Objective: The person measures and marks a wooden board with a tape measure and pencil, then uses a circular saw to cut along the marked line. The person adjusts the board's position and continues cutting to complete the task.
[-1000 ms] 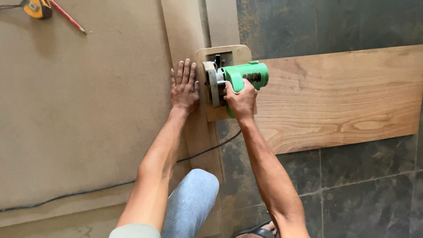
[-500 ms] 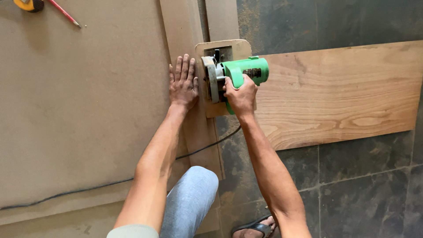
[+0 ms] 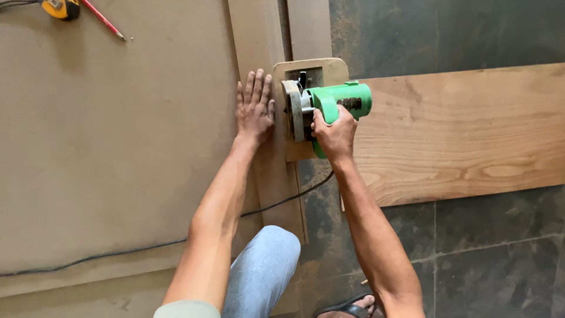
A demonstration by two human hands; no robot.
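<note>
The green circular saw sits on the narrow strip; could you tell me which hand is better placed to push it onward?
Probably the right hand: it grips the green circular saw by its handle. The left hand lies flat on the narrow strip, steadying it.

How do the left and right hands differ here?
The left hand lies flat, fingers spread, pressing a narrow brown strip; the right hand is curled around the handle of the green saw. The left hand holds nothing; the right hand grips a tool. Both are bare, level with each other, on either side of the saw's blade guard.
</note>
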